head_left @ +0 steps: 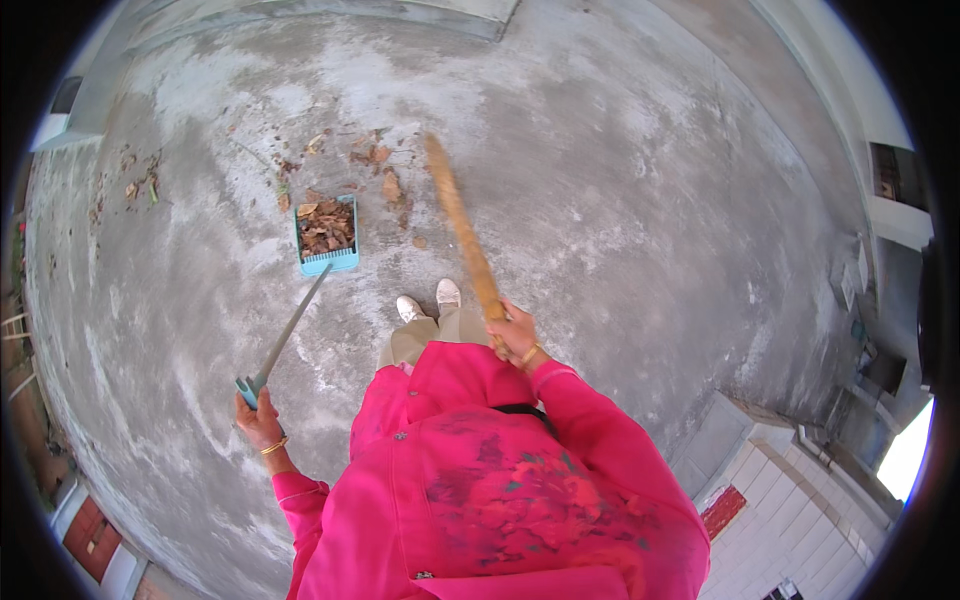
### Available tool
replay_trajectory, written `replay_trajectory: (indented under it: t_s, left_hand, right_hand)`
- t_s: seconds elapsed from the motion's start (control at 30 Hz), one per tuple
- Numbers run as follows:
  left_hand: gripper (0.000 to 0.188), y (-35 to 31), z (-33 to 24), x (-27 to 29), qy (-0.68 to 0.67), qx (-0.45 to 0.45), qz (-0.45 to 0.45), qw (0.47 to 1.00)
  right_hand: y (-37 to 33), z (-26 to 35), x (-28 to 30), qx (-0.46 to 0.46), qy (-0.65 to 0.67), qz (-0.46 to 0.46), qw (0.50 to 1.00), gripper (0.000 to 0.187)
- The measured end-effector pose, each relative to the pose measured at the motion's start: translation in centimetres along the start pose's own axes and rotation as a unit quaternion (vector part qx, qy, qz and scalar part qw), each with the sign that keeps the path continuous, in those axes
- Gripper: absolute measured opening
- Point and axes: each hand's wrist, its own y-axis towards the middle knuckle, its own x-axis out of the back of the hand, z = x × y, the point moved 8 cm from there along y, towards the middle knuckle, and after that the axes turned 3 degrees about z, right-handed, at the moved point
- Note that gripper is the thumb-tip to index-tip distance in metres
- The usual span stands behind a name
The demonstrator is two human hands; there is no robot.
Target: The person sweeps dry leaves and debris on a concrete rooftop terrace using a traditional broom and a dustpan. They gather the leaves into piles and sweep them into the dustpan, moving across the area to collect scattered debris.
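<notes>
My left hand [260,423] is closed around the blue-topped grey handle of a light blue dustpan [343,260], which rests on the ground ahead of my feet. Dry brown leaves [327,228] fill the dustpan. In my right hand [515,335] is a long yellow-brown wooden stick [462,232], gripped near its close end. The stick points forward and slightly left, its far tip to the right of scattered leaves [391,186]. Whether that tip touches the ground I cannot tell.
Concrete ground [600,200] spreads around me, with another patch of leaf litter [140,185] at the far left. A raised concrete edge [495,25] lies ahead. A white tiled structure [780,500] stands at the lower right. My white shoes [448,292] are just beyond the jacket hem.
</notes>
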Motion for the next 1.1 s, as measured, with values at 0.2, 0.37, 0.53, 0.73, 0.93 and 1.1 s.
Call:
replay_trajectory:
  t_s: [0.2, 0.37, 0.53, 0.73, 0.93, 1.1]
  left_hand:
    - [0.009, 0.5, 0.2, 0.4, -0.050, -0.003, 0.000, 0.999]
    - [0.009, 1.7, 2.1, 1.7, -0.021, 0.025, -0.004, 0.999]
    - [0.018, 3.9, 4.3, 4.6, -0.009, -0.012, 0.014, 1.000]
    - [0.012, 6.7, 7.0, 9.7, -0.011, 0.004, 0.009, 1.000]
    - [0.012, 9.6, 9.8, 13.6, 0.025, 0.012, 0.009, 1.000]
    - [0.013, 12.1, 12.4, 16.3, 0.025, 0.010, 0.004, 1.000]
  right_hand:
    - [-4.2, -2.6, 4.9, -0.035, 0.146, -0.087, 0.985, 0.030]
    - [-4.3, -7.0, 7.7, -0.054, 0.232, -0.140, 0.961, 0.023]
    - [1.4, -11.5, 2.6, -0.089, 0.286, -0.140, 0.944, 0.016]
    - [8.5, -11.5, -15.7, -0.055, 0.196, 0.005, 0.979, 0.012]
    - [14.0, -7.5, -31.7, -0.015, 0.218, 0.074, 0.973, 0.020]
    - [14.6, -5.4, -33.2, 0.010, 0.166, 0.105, 0.980, 0.030]
